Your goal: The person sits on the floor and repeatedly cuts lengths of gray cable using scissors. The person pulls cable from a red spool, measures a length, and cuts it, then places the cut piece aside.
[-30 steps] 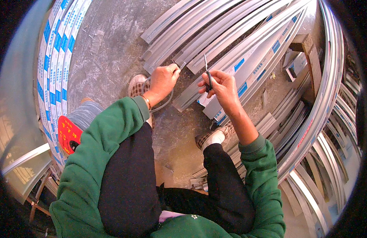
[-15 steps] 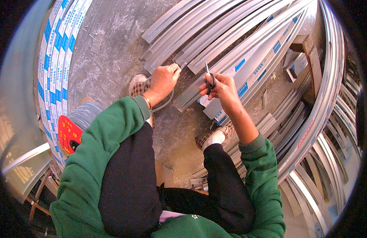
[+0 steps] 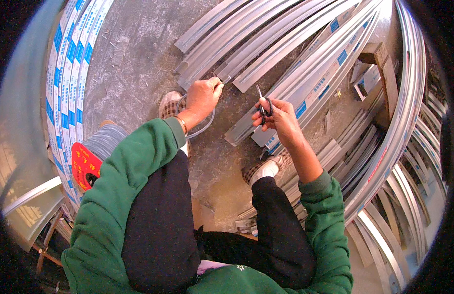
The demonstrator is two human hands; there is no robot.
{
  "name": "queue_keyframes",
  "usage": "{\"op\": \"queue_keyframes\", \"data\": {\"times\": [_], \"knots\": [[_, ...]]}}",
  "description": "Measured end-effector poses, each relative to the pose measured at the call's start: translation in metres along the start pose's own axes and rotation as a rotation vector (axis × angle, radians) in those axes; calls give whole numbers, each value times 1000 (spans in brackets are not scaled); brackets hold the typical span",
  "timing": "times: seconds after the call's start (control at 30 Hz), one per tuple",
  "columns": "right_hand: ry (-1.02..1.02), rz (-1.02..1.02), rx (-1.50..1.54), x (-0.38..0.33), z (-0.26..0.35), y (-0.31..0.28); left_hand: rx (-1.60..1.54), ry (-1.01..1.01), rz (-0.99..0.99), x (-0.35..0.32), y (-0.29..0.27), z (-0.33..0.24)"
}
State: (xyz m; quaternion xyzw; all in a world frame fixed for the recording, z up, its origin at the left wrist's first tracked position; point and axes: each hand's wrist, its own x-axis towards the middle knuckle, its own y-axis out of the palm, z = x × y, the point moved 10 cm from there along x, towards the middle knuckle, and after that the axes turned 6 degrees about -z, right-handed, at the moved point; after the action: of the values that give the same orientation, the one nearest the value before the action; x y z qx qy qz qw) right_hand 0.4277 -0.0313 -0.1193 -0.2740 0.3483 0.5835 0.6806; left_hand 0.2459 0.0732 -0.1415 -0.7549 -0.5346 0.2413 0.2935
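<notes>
My left hand (image 3: 203,100) is closed, pinching the end of a thin grey strip (image 3: 228,78) that pokes out past the thumb and forefinger. The same kind of strip loops (image 3: 211,121) below the wrist. Beside my left forearm stands a spool (image 3: 107,139) wound with grey strip, its flange red. My right hand (image 3: 282,119) grips a pair of scissors (image 3: 265,109) by the black handles, blades pointing up and away, apart from the strip. Under and beyond that hand lies a long silver metal profile (image 3: 246,126) with a channel along it.
Many long metal profiles (image 3: 266,34) lie fanned out on the floor ahead. White-and-blue wrapped lengths (image 3: 72,98) run along the left. To the right, a wooden block (image 3: 386,73) stands near bundled profiles (image 3: 408,98). My shoes (image 3: 266,166) rest between them on the dusty floor.
My right hand has drawn slightly right and nearer with the scissors. The near end of the profile beneath it has shifted right. My left hand stays almost in place.
</notes>
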Motion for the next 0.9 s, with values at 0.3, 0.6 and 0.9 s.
{"op": "queue_keyframes", "data": {"times": [0.3, 0.6, 0.9], "knots": [[1, 131, -140, 28, 6, 46, 9, -7, -2, 2, -4, -2], [-15, 94, -161, 40, 5, 52, -4, 17, -18, 2, -6, -3], [-24, 67, -170, 40, 7, 53, 17, -43, 36, 2, -1, 4]]}}
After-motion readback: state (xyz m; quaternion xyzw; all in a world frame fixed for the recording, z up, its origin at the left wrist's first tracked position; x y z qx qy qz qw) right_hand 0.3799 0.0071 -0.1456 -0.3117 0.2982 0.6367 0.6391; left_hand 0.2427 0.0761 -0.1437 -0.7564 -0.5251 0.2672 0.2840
